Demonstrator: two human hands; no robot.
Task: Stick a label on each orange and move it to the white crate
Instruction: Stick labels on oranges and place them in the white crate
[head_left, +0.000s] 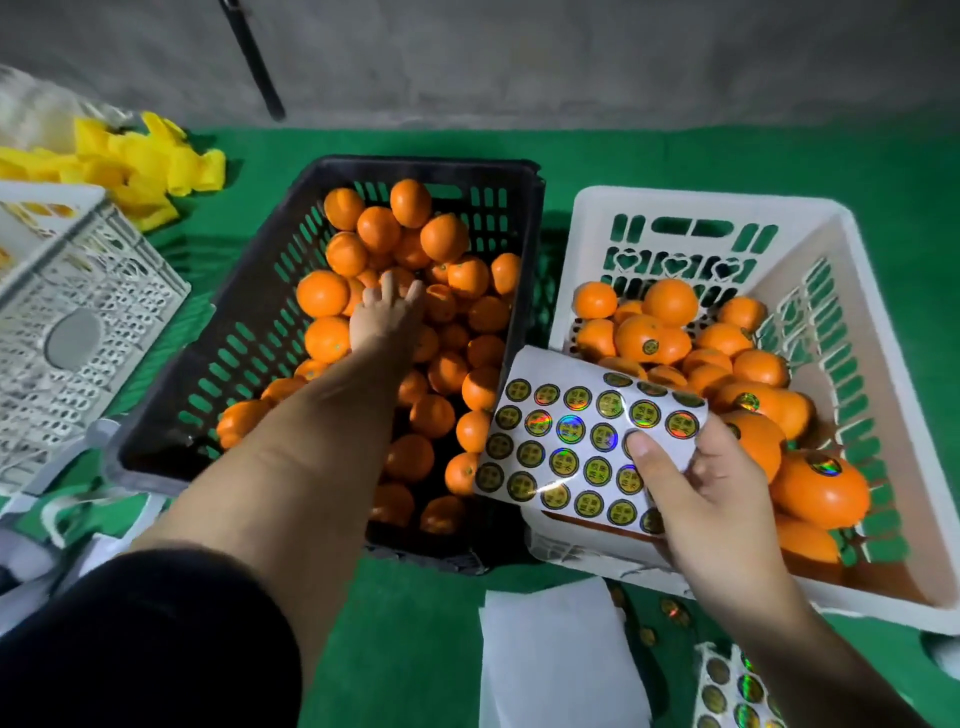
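A black crate (332, 176) in the middle holds several unlabelled oranges (444, 236). My left hand (382, 317) reaches deep into it, fingers spread over the oranges at its centre; I cannot tell whether it grips one. My right hand (701, 499) pinches a sheet of round holographic labels (571, 441), thumb on top, over the gap between the crates. The white crate (592, 218) on the right holds several oranges, some with a label, such as one labelled orange (818, 488) near my right hand.
A green mat (415, 623) covers the surface. Another label sheet (732, 691) and blank backing paper (561, 654) lie at the front right, with a few loose stickers beside them. A white folding crate (78, 312) stands at the left, yellow wrappers (140, 166) behind it.
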